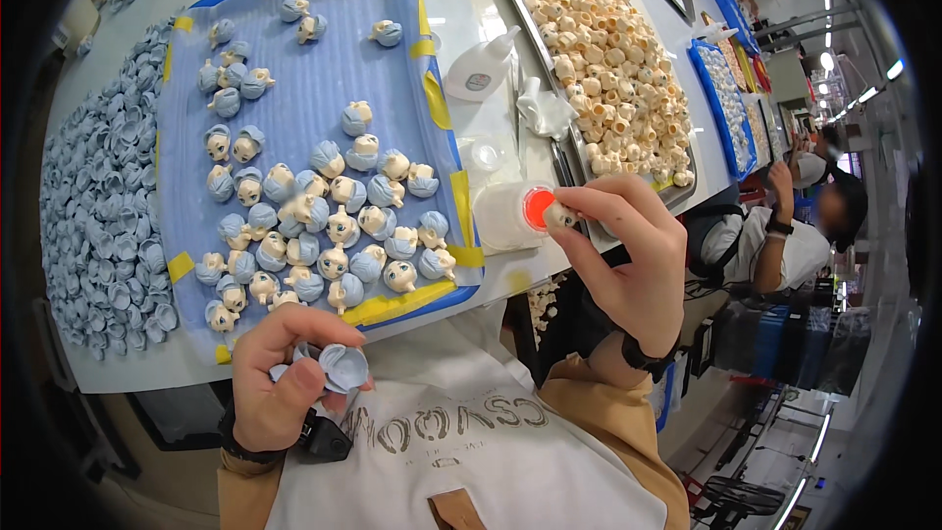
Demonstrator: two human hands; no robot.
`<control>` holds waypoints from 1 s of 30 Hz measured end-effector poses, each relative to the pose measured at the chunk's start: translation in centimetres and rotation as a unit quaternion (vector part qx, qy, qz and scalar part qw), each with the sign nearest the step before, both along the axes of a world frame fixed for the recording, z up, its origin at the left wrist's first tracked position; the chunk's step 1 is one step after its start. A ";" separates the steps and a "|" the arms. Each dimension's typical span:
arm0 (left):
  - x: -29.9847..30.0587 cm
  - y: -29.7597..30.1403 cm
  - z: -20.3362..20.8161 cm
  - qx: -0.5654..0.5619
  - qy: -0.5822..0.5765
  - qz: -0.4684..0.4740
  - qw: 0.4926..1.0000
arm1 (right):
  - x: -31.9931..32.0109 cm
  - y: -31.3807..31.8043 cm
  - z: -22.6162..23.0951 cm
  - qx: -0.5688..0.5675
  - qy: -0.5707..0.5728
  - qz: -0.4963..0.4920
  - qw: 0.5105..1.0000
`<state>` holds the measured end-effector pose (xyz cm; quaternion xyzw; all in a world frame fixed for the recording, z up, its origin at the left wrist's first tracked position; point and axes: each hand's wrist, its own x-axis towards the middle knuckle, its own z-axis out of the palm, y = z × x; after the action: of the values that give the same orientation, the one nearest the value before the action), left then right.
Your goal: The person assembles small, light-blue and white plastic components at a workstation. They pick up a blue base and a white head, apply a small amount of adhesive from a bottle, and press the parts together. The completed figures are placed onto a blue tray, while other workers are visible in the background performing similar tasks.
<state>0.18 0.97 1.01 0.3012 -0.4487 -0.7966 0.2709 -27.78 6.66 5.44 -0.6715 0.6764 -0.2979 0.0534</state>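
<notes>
My left hand (275,378) is closed around pale blue doll-hair shells; the nearest, a hollow cup-shaped hair shell (344,369), shows its inside. Between thumb and fingertips, my right hand (633,250) pinches a small cream doll head (560,217). That head is close beside a white translucent jar (498,219) with a bright red-orange round top (538,207); whether they touch I cannot tell. In front of me lies a blue-lined tray (294,74) edged with yellow tape. Many doll heads with blue hair (334,263) rest on it, mostly in its near half.
Loose blue hair shells (98,206) are heaped left of the tray. To the right are a white squeeze bottle (481,71), a crumpled tissue (546,110) and a metal tray (524,2) of cream heads. A co-worker (795,250) sits farther right, near a blue tray (743,159).
</notes>
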 end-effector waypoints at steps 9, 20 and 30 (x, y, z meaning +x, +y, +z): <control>0.5 -0.1 -0.1 0.003 -0.022 -0.002 1.000 | 0.0 -0.3 0.0 0.043 0.011 -0.011 0.999; -0.9 -0.3 0.0 -0.056 0.057 -0.002 0.997 | 0.5 1.4 -1.6 -0.050 -0.082 -0.062 0.993; -1.2 0.2 -0.8 -0.098 0.049 -0.038 0.993 | 6.6 0.5 -1.6 -0.053 -0.254 0.259 0.930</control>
<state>-0.97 1.15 0.21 0.2165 -0.5221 -0.7721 0.2906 -21.14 7.18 3.82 -0.7271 0.4261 -0.4695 0.2633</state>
